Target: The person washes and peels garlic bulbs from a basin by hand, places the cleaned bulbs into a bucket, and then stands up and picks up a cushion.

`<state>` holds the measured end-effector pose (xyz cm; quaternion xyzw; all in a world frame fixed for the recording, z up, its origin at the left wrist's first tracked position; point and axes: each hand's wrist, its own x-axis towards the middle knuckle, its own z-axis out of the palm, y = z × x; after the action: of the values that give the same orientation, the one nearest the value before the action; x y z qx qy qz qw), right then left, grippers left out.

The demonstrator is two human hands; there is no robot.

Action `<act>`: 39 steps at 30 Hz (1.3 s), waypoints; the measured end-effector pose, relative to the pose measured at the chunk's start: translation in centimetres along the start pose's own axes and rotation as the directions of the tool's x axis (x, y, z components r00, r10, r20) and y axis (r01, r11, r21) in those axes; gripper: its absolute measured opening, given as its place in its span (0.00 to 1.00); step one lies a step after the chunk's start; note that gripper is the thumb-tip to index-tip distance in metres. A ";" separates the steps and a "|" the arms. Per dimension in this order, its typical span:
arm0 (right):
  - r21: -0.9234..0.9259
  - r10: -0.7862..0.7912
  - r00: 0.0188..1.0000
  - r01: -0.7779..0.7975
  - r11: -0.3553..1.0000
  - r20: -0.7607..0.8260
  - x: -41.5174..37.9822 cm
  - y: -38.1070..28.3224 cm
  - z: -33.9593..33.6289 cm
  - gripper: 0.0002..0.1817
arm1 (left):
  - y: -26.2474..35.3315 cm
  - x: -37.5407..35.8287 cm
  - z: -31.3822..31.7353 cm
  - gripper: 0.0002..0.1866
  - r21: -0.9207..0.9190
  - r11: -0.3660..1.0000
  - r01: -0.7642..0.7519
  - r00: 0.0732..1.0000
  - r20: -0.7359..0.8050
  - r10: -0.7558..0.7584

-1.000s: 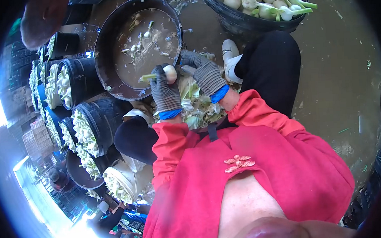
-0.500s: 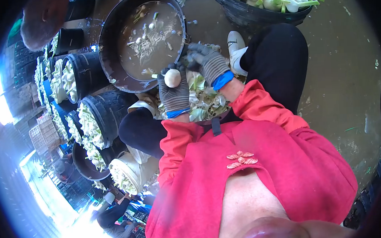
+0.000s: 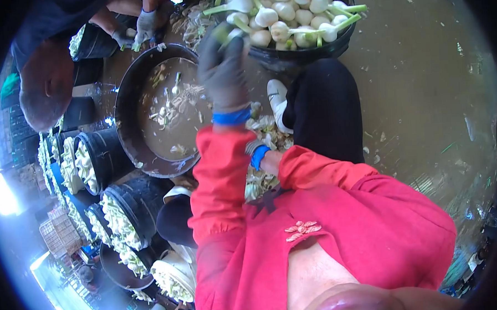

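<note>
My left hand (image 3: 223, 73), in a grey glove with a blue wrist band, reaches up to the near left edge of a black tub (image 3: 299, 56) heaped with white garlic-like bulbs (image 3: 284, 10) with green stems. Motion smears its fingers, and a pale green patch shows at their tips; I cannot tell whether they hold a bulb. Of my right hand (image 3: 255, 147), only the back of the glove by its blue band shows; my left sleeve hides the fingers. It is low over a heap of pale peelings (image 3: 267, 133) between my legs.
A wide dark basin (image 3: 126, 119) of murky water with scraps stands left of my left hand. Beyond it, another person's gloved hands (image 3: 145, 27) work near the floor. Black buckets (image 3: 109, 161) of pale leafy trimmings and a white bucket (image 3: 178, 269) line the left.
My left hand, which held a white bulb beside the basin, has swung up and forward to the tub. My right hand has drawn back toward my body. The view has shifted, showing more of the tub.
</note>
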<state>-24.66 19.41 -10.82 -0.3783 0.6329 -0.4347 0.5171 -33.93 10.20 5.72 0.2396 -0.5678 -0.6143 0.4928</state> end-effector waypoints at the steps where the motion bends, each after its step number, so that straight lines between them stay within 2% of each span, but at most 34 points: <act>1: 0.078 0.048 0.999 -0.049 0.996 0.018 -0.5 0.1 0.0 0.19 | -1.1 1.8 2.0 0.17 0.225 0.934 -0.279 0.958 0.126 0.256; 2: 0.151 0.091 0.995 -0.096 0.984 0.039 -0.4 0.0 0.0 0.19 | -2.5 3.5 3.2 0.21 0.524 0.744 -0.415 0.900 0.360 0.248; 3: 0.221 0.134 0.989 -0.145 0.965 0.061 -0.4 -0.4 0.0 0.20 | -3.9 5.3 4.3 0.25 0.659 0.445 -0.606 0.788 0.572 0.226; 4: 0.272 0.177 0.981 -0.194 0.943 0.084 -0.5 -0.6 0.0 0.20 | -5.4 5.7 5.1 0.29 0.641 0.299 -0.707 0.701 0.689 0.184; 5: 0.304 0.216 0.970 -0.239 0.922 0.110 -0.4 -1.0 0.0 0.20 | -6.9 6.0 5.3 0.30 0.615 0.388 -0.686 0.663 0.749 -0.015; 6: 0.331 0.251 0.959 -0.282 0.900 0.134 -0.4 -1.4 -0.1 0.21 | -6.6 5.3 5.3 0.30 0.616 0.273 -0.739 0.649 0.759 0.042; 8: 0.368 0.314 0.934 -0.356 0.859 0.171 0.2 -1.8 -0.1 0.21 | -5.7 4.9 3.4 0.29 0.557 0.440 -0.704 0.683 0.702 0.203; 10: 0.399 0.374 0.905 -0.424 0.813 0.201 0.7 -2.2 -0.1 0.22 | -3.9 4.8 -1.4 0.26 0.504 0.693 -0.515 0.783 0.605 0.142; 12: 0.419 0.427 0.875 -0.483 0.769 0.226 1.8 -3.0 -0.2 0.23 | -5.4 4.6 -8.0 0.24 0.473 0.856 -0.206 0.940 0.338 0.039; 13: 0.438 0.451 0.860 -0.509 0.741 0.238 2.4 -3.3 -0.1 0.23 | -7.9 3.6 -12.2 0.23 0.444 0.896 -0.008 0.994 0.104 -0.043; 14: 0.497 0.441 0.866 -0.497 0.712 0.234 2.7 -2.7 0.5 0.23 | -7.9 3.3 -14.9 0.19 0.173 0.925 0.338 0.937 -0.158 -0.313; 15: 0.552 0.432 0.872 -0.482 0.680 0.230 2.7 -1.7 1.0 0.22 | -12.8 3.1 -21.5 0.17 0.285 0.867 0.409 0.886 -0.353 -0.301; 17: 0.646 0.423 0.873 -0.472 0.600 0.244 3.3 0.3 2.1 0.22 | -18.4 3.3 -31.4 0.16 0.453 0.735 0.505 0.806 -0.551 -0.215; 20: 0.639 0.483 0.842 -0.511 0.575 0.238 4.0 0.6 2.6 0.22 | -23.1 7.0 -39.7 0.20 0.552 0.523 0.650 0.748 -0.588 -0.309; 22: 0.655 0.545 0.804 -0.547 0.522 0.237 4.8 0.3 2.5 0.23 | -26.8 10.4 -42.4 0.24 0.846 0.206 0.493 0.865 -0.448 -0.227; 23: 0.672 0.559 0.798 -0.542 0.505 0.224 4.9 0.6 2.5 0.24 | -28.2 11.4 -43.0 0.26 0.930 0.033 0.365 0.912 -0.350 -0.216; 24: 0.688 0.572 0.793 -0.534 0.491 0.207 5.0 1.1 2.5 0.24 | -29.7 11.8 -42.6 0.28 0.901 -0.048 0.431 0.876 -0.430 -0.218; 26: 0.721 0.591 0.791 -0.502 0.479 0.159 5.3 2.5 2.6 0.23 | -34.0 13.1 -45.2 0.26 0.900 -0.080 0.429 0.743 -0.402 -0.535; 29: 0.747 0.642 0.757 -0.495 0.444 0.120 5.4 2.9 2.3 0.22 | -36.3 11.1 -45.7 0.24 0.860 0.081 0.504 0.494 -0.210 -0.844; 30: 0.717 0.623 0.770 -0.511 0.473 0.138 5.3 3.3 2.4 0.22 | -34.4 9.0 -43.4 0.23 0.522 0.371 0.768 0.478 -0.083 -0.874; 31: 0.716 0.648 0.749 -0.528 0.457 0.139 5.7 2.3 2.3 0.23 | -32.3 6.9 -40.9 0.23 0.027 0.456 0.890 0.454 0.045 -0.890; 32: 0.714 0.670 0.729 -0.543 0.441 0.140 6.0 1.1 2.2 0.23 | -27.6 6.4 -37.7 0.24 0.073 0.429 0.900 0.424 0.068 -0.903; 33: 0.708 0.636 0.759 -0.524 0.473 0.136 5.7 1.6 2.3 0.22 | -23.9 5.4 -35.6 0.25 0.121 0.403 0.907 0.395 0.087 -0.915; 34: 0.743 0.632 0.766 -0.490 0.455 0.118 5.6 1.3 2.2 0.22 | -21.4 3.8 -34.6 0.29 0.218 0.492 0.843 0.468 0.153 -0.870; 35: 0.775 0.628 0.771 -0.459 0.435 0.104 5.6 0.9 2.2 0.22 | -19.4 1.6 -33.7 0.32 0.225 0.501 0.836 0.486 0.124 -0.865; 36: 0.804 0.625 0.775 -0.427 0.413 0.090 5.6 0.5 2.3 0.22 | -17.2 -0.6 -33.0 0.33 0.357 0.578 0.733 0.589 0.092 -0.803; 38: 0.737 0.519 0.850 -0.294 0.609 -0.089 5.8 0.8 2.3 0.22 | -12.7 -4.0 -30.3 0.33 0.391 0.615 0.684 0.638 0.087 -0.765; 39: 0.685 0.455 0.874 -0.227 0.692 -0.171 5.7 0.2 2.3 0.21 | -10.7 -6.1 -28.7 0.33 0.368 0.614 0.698 0.650 0.031 -0.759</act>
<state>-23.43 13.85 -13.05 0.0270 0.5803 -0.5764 0.5747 -10.53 0.93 -12.78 0.4698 -0.5558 -0.6788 0.0982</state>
